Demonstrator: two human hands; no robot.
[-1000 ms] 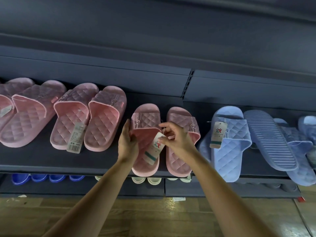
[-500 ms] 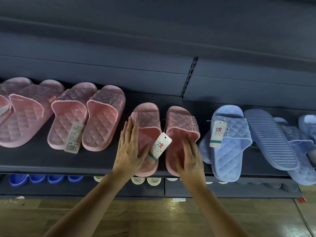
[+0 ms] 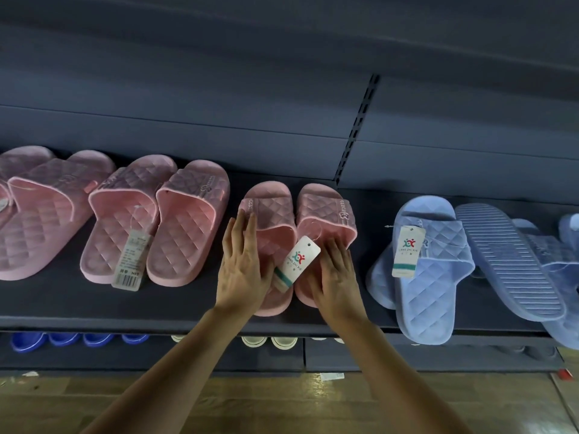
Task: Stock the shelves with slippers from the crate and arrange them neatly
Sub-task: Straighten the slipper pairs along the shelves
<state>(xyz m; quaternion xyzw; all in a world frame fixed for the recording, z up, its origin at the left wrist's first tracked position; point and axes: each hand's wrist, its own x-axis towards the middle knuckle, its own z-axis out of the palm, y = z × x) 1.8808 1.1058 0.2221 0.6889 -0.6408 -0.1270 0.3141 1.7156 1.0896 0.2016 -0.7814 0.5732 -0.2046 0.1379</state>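
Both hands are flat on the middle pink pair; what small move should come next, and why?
Probably lift the left hand and right hand away: the pink pair lies side by side, toes back, while a blue slipper further right lies sole-up.

Dim aisle before me: dark shelving (image 3: 62, 305) above brown floorboards (image 3: 94, 402).
Its blue-grey back panel (image 3: 219, 89) fills the upper frame, split by a slotted upright (image 3: 357, 126) right of centre; the boards run along the bottom edge under low light.
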